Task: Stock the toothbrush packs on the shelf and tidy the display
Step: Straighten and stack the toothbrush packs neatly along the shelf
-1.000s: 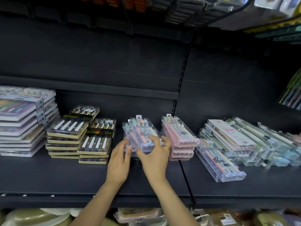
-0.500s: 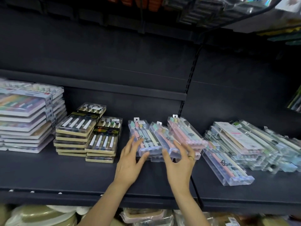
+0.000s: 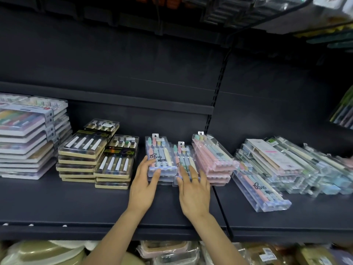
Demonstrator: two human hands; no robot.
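Observation:
Two clear packs of pastel toothbrushes lie side by side on the dark shelf (image 3: 76,205). My left hand (image 3: 142,185) touches the near left corner of the left pack (image 3: 161,155), fingers along its side and thumb against its near end. The fingers of my right hand (image 3: 193,190) lie straight on the near end of the lower right pack (image 3: 184,156). More packs sit under both. A stack of pink packs (image 3: 214,155) stands directly to the right, and one more pastel pack (image 3: 261,192) lies alone at an angle beyond it.
Stacks of black-and-gold brush packs (image 3: 86,150) and a tall stack of wide white packs (image 3: 24,134) fill the left of the shelf. A loose heap of clear packs (image 3: 286,165) lies at the right. Bagged goods (image 3: 162,249) sit on the shelf below.
The pile I held in both hands has come down onto the shelf and been spread into two side-by-side stacks. My hands moved apart, one onto each stack.

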